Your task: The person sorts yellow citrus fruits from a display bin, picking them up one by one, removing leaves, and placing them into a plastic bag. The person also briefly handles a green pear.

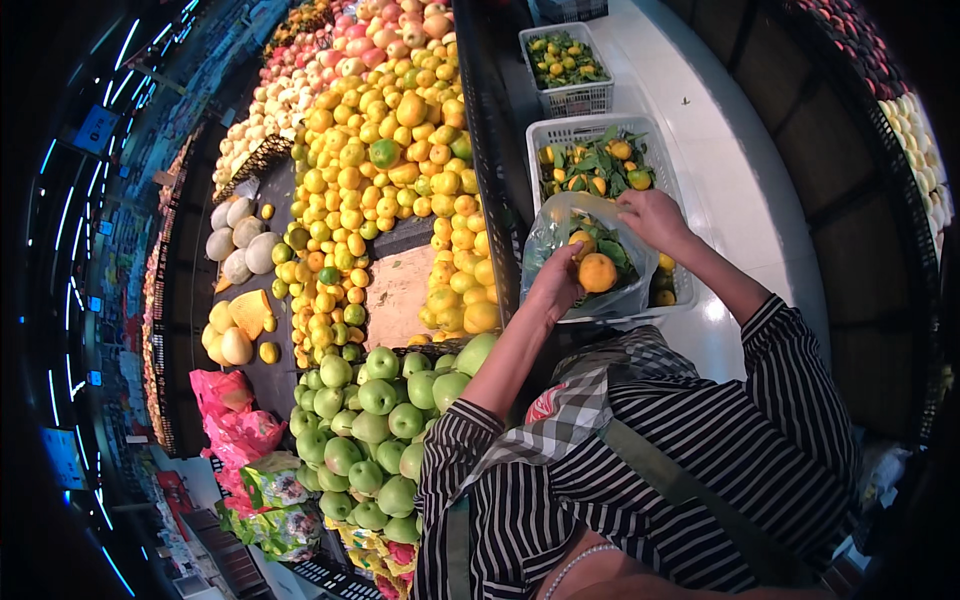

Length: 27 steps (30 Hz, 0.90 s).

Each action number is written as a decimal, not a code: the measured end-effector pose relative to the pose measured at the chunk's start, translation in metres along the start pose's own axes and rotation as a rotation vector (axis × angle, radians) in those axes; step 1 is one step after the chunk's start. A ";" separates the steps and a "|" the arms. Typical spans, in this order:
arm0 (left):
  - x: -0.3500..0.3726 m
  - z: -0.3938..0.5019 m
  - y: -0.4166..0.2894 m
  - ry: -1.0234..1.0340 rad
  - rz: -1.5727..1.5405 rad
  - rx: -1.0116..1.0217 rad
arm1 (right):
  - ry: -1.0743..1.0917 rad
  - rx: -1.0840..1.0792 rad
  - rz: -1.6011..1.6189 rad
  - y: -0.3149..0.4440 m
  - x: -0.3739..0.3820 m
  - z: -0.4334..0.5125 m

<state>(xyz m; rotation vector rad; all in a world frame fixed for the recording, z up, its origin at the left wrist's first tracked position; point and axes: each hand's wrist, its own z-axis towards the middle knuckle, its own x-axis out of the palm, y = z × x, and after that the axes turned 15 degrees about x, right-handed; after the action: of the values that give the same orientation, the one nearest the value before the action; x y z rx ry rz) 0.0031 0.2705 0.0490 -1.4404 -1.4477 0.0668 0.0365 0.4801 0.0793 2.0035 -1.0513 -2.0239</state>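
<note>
My left hand grips a ripe orange-yellow mandarin, its thumb up against a second mandarin behind. Both fruits lie at the mouth of a clear plastic bag. At the bag's far right rim, my right hand pinches the plastic between thumb and fingers. Green leaves show beside the fruit; whether they are inside the bag or seen through it, I cannot tell. Beneath the bag stands a white plastic crate of leafy mandarins, its near part mostly covered.
Another white crate of leafy mandarins stands farther off on the pale tiled floor. Along my left runs a dark display wall, with heaped citrus, green apples and melons behind it. More display shelving curves along the right.
</note>
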 end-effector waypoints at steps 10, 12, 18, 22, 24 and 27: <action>-0.035 -0.025 0.005 -0.109 1.802 0.934 | -0.083 -0.072 0.151 -0.020 0.021 0.027; -0.040 -0.032 0.006 -0.152 1.924 0.910 | -0.067 -0.088 0.156 -0.017 0.023 0.028; -0.057 -0.042 0.023 -0.118 1.928 0.475 | -0.005 -0.052 0.033 -0.004 0.024 0.029; -0.069 -0.044 0.027 -0.191 1.847 0.619 | 0.073 -0.094 -0.101 0.013 0.019 0.027; -0.074 -0.047 0.025 -0.164 1.801 0.678 | 0.136 -0.123 -0.202 0.025 0.013 0.022; -0.079 -0.050 0.018 -0.188 1.681 0.816 | 0.228 -0.245 -0.262 0.048 0.004 0.016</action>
<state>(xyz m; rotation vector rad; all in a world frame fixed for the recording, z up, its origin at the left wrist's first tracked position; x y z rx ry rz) 0.0272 0.1863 0.0126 -1.4991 0.1114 1.6165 0.0025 0.4480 0.0994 2.2614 -0.4935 -1.8654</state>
